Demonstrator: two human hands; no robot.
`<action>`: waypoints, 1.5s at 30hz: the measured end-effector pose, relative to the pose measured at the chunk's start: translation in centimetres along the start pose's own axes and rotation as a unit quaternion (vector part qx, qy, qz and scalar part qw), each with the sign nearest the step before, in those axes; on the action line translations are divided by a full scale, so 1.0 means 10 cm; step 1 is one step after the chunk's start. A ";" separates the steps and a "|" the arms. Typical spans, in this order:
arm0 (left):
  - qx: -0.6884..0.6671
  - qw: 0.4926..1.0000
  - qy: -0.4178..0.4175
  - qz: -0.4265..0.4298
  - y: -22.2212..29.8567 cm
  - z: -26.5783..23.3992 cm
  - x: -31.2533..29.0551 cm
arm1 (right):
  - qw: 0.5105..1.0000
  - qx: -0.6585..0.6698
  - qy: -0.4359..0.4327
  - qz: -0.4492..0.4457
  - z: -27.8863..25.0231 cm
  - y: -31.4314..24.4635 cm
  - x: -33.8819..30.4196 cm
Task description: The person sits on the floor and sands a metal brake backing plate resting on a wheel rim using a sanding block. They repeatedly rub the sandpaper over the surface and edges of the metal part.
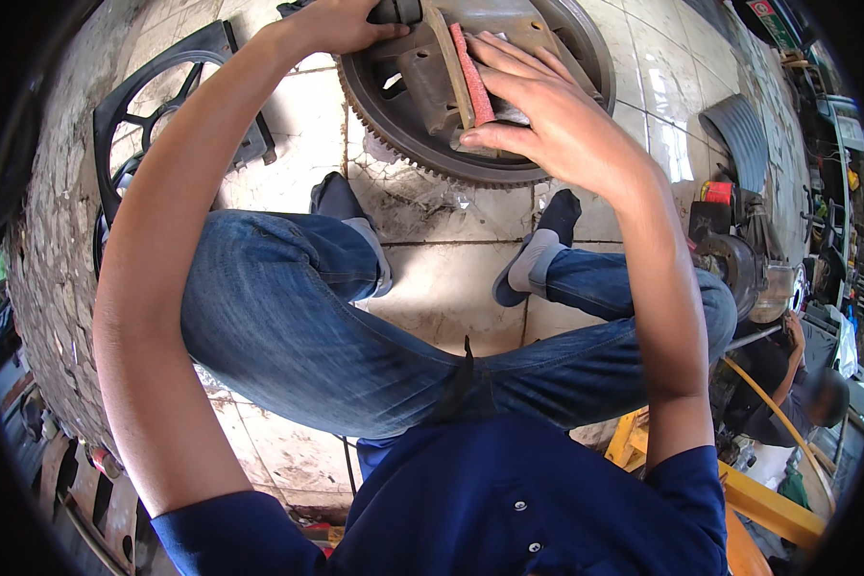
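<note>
A large flywheel with a toothed rim [355, 101] lies on the floor in front of my feet, a heavy metal casting [427, 82] on top of it. My left hand [350, 24] grips a dark round metal part [396, 12] beside the casting; its fingers are partly cut off by the upper edge. My right hand [533, 91] lies over the casting with its fingers stretched out flat. Its thumb touches the lower end of a rough reddish strip [472, 77], which stands along a brownish metal plate [451, 62]. Something greyish shows under the right palm, its kind unclear.
A black spoked frame [154, 115] leans at the left. Right of the flywheel stand a curved ribbed grey piece [737, 139] and a round metal housing [730, 259]. Another person [787, 403] crouches at the far right, near a yellow metal frame [773, 504].
</note>
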State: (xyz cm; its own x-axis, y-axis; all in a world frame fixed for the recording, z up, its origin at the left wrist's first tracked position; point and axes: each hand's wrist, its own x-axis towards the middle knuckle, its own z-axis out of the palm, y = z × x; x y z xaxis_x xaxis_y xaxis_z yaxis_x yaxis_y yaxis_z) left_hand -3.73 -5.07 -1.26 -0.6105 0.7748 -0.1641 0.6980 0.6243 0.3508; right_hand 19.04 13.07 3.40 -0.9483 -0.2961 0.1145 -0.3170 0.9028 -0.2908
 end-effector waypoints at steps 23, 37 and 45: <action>-0.001 1.000 -0.015 -0.013 0.00 0.01 0.01 | 0.999 -0.002 -0.053 -0.014 -0.06 0.13 0.06; 0.009 1.000 0.008 -0.001 -0.05 0.04 0.03 | 0.999 0.004 -0.040 -0.016 -0.07 0.11 0.06; -0.003 1.000 -0.014 -0.001 0.04 -0.04 0.01 | 0.993 -0.086 0.008 0.081 0.11 -0.42 -0.11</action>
State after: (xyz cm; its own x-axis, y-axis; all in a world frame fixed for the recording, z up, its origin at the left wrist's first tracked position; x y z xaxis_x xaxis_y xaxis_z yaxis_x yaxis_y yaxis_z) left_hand -3.62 -4.79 -0.77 -0.6014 0.7761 -0.1896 0.6950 0.6252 0.3551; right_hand 21.38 9.24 3.51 -0.9859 -0.1386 0.0943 -0.1509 0.9786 -0.1399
